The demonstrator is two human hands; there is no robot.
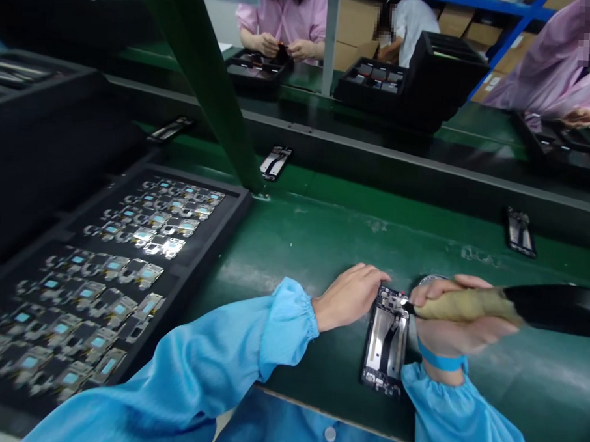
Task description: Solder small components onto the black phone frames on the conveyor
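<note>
"Right hand [458, 339]?"

"Clamped on a taped screwdriver [467, 305], tip at a phone frame [386, 342] near the bench's [323, 248] front edge."

"Left hand [348, 297]?"

"Open, resting against the frame's top corner."

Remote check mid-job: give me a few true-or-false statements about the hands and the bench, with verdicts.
1. The right hand grips a tan-wrapped tool with its tip at a phone frame. True.
2. The left hand grips that tool too. False: it sits at the frame's upper edge.
3. The frame lies inside the black tray. False: it lies on the green belt, to the right of the black tray.
4. A blue strap circles the right wrist. True.
5. A second phone frame lies farther along the belt. True.
</note>
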